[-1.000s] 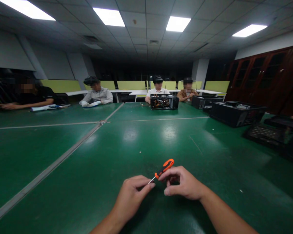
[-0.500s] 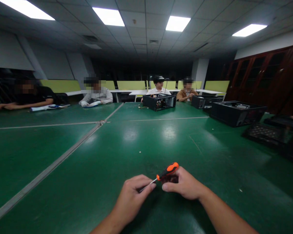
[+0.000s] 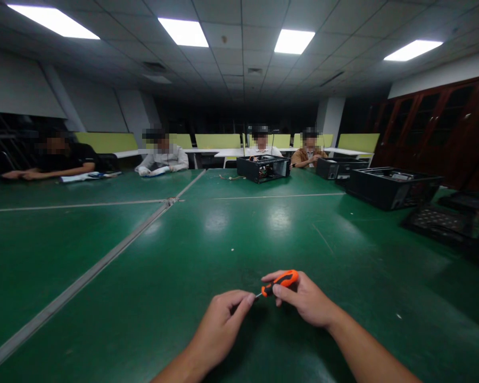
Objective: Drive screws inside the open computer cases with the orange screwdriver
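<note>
A screwdriver [image 3: 280, 282] with an orange and black handle slants between my two hands, just above the green table [image 3: 183, 266]. My right hand [image 3: 307, 299] is closed on the handle, thumb on the near side and fingers behind it. Thumb and forefinger of my left hand [image 3: 227, 316] pinch the metal shaft [image 3: 258, 295] close to the handle. Only a short piece of the shaft shows; the tip is hidden by my left hand.
Black computer cases [image 3: 263, 168] stand at the far side, with another open case [image 3: 393, 187] and a perforated dark panel [image 3: 435, 221] at the right. Several people sit across the table. A grey seam strip [image 3: 104, 268] crosses the tabletop at left.
My right thumb has come up onto the handle, which has turned and lies lower in the grip. My left fingers now cover more of the shaft. The view has shifted slightly.
</note>
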Action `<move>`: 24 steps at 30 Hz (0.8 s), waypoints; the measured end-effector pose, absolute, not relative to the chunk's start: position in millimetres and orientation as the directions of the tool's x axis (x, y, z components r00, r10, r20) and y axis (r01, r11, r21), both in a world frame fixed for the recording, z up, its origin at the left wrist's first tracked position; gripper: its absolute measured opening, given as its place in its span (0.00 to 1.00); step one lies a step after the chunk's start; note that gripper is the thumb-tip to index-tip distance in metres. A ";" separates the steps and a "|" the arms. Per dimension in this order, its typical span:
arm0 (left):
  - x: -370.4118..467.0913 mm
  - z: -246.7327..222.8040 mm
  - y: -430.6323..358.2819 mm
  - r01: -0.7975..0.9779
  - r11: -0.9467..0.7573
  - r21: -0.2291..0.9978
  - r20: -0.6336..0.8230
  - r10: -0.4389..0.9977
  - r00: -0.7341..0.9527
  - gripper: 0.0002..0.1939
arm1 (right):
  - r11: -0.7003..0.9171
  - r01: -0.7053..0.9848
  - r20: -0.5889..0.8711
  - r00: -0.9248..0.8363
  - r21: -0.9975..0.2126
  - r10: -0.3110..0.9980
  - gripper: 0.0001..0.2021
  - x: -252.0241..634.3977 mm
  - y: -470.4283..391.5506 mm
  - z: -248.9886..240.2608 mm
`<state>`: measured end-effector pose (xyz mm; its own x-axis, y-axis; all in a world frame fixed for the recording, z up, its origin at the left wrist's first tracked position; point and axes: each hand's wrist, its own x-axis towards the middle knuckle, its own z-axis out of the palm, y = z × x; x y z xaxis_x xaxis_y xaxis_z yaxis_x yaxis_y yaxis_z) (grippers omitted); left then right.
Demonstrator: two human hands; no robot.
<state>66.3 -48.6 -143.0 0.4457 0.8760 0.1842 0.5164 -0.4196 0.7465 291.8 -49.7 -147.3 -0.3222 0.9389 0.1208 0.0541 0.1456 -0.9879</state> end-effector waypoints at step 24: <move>66.9 -140.0 -48.8 0.510 -0.391 0.766 0.188 0.895 0.404 0.20 | 0.142 0.003 0.131 -0.373 -0.990 0.919 0.24 294.6 -49.6 -155.1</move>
